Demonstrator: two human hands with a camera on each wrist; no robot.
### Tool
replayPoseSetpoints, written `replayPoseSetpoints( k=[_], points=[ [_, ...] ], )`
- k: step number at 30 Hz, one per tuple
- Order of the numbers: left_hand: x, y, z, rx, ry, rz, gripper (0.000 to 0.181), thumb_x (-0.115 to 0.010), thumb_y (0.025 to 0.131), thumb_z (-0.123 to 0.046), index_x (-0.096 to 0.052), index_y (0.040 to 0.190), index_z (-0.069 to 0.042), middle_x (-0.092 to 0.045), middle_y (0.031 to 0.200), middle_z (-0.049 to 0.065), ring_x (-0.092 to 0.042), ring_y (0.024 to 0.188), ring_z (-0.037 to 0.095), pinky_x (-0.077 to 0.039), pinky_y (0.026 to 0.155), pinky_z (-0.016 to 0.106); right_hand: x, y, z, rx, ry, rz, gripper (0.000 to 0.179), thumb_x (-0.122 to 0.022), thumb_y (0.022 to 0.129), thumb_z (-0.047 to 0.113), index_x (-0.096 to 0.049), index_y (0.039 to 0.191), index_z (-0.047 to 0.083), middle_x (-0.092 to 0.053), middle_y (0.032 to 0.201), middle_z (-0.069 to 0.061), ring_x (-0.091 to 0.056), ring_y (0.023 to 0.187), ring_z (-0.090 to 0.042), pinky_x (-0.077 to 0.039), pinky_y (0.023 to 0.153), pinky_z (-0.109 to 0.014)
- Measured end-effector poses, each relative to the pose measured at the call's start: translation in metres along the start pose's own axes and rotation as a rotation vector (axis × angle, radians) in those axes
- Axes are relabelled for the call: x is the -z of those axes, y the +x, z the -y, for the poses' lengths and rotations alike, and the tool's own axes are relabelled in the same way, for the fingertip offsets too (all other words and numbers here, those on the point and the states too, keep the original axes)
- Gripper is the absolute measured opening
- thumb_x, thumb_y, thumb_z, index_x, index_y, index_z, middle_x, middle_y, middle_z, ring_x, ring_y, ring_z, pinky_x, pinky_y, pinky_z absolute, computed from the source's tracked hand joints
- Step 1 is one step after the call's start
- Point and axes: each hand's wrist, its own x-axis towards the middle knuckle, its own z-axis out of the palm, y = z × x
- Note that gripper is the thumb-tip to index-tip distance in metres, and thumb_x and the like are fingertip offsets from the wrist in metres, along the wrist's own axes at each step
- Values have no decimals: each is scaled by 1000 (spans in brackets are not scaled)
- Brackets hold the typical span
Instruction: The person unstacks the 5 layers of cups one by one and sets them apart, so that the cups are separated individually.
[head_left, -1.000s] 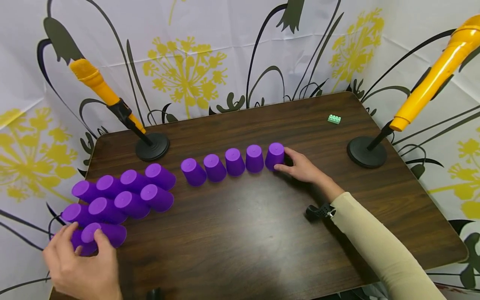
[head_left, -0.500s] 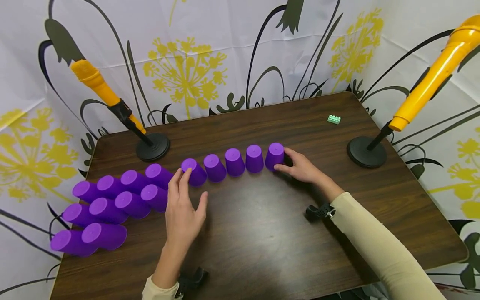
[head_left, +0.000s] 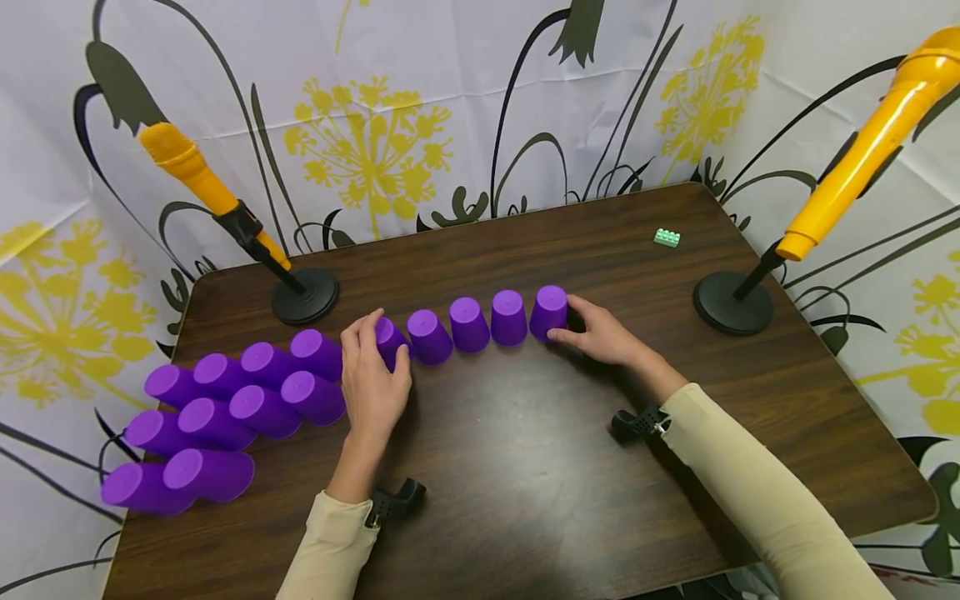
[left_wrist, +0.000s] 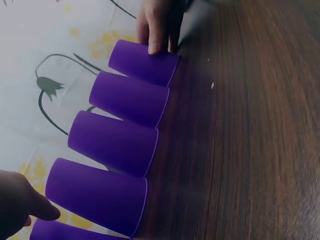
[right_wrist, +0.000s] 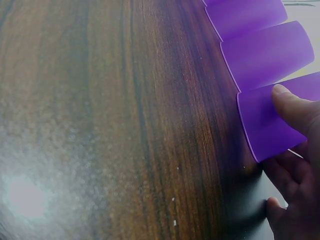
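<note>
Several purple plastic cups stand upside down in a row across the table, side by side. My left hand (head_left: 373, 379) grips the leftmost cup (head_left: 392, 340), fingers round its far left side and thumb at its front. My right hand (head_left: 603, 333) holds the rightmost cup (head_left: 550, 315) between thumb and fingers. Between the hands stand the middle cups (head_left: 469, 325). In the right wrist view the right thumb (right_wrist: 292, 105) lies along the front of the end cup (right_wrist: 265, 125). In the left wrist view the left hand (left_wrist: 22, 202) shows at the lower left edge, over the nearest cup (left_wrist: 65, 232).
More upside-down purple cups (head_left: 262, 408) stand in rows at the left of the brown table (head_left: 510, 500). Yellow microphones on black stands (head_left: 303, 296) flank the table's back left and right (head_left: 733, 304). A mint toy brick (head_left: 667, 237) lies at the back right. Patterned cloth hangs behind.
My left hand has come from the cups at the lower left to the leftmost cup of the row and closed round it. The right hand has stayed on the rightmost cup.
</note>
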Motion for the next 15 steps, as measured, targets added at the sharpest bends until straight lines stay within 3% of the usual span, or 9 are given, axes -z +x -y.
replayPoseSetpoints(
  k=[10,15],
  points=[
    [3,0,0,9,-5,-28,47,-68,88,-3,-59,132,-16,-50,125,14,-57,110,37,-49,79,55,1,0,2,-4,-4,-1,61,-71,91,27,-45,141,2,-55,135,-18,-47,130,-33,-34,109,-48],
    [13,-10,-5,-33,-9,-49,48,-69,87,-3,-59,132,-16,-51,128,13,-58,111,35,-49,79,54,1,-1,3,-3,0,-1,61,-72,91,27,-46,141,2,-56,134,-18,-49,128,-32,-35,108,-47]
  ],
)
